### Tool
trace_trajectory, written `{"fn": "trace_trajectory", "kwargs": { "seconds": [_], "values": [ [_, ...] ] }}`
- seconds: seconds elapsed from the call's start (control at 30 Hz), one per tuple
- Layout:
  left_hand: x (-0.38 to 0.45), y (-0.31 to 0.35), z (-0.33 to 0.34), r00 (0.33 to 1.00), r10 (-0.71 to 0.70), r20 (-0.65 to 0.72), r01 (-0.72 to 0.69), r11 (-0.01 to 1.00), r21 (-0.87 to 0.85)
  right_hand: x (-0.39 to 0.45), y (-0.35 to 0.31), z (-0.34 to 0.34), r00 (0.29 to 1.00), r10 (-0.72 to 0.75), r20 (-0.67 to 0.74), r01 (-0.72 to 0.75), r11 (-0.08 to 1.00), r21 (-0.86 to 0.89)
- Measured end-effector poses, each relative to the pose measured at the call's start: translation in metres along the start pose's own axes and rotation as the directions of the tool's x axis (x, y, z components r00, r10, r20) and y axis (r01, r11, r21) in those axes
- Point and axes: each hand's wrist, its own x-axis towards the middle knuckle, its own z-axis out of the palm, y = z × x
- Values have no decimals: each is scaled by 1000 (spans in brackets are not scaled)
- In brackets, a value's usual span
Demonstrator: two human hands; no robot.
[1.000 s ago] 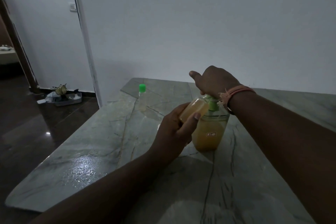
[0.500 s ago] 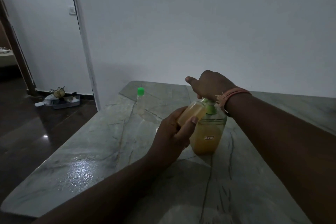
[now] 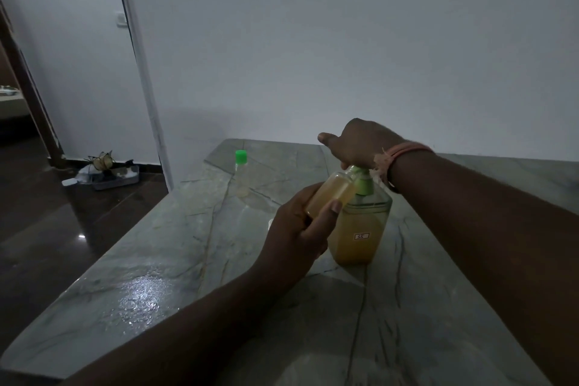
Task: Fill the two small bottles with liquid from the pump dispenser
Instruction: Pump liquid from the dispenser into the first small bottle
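Left hand (image 3: 293, 233): grip curled round tilted small bottle (image 3: 331, 194). Right hand (image 3: 360, 142): fingers curled over pump dispenser (image 3: 360, 222) head, on desk (image 3: 188, 244).

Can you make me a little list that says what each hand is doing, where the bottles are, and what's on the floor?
left hand: holds small bottle tilted at the pump spout
right hand: presses on pump dispenser
small bottle: mostly full of yellow liquid
pump dispenser: upright on stone table, partly full
capped bottle: green cap, stands apart at the table's far side
floor: tray of odds and ends by the wall
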Motion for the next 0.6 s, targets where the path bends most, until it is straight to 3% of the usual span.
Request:
{"fn": "trace_trajectory", "kwargs": {
  "seconds": [0.2, 0.4, 0.6],
  "values": [
    [2, -3, 1, 1000, 1, -2, -1, 1000, -9, -4, 5, 1, 997, 20, -77, -11, 994, 113],
    [0, 0, 0, 1000, -25, -7, 25, 1000, -6, -5, -1, 1, 998, 8, -63, -5, 999, 40],
    [0, -1, 0, 1000, -8, -6, 8, 1000, -7, -6, -1, -2, 997, 3, -74, 3, 997, 71]
  ]
}}
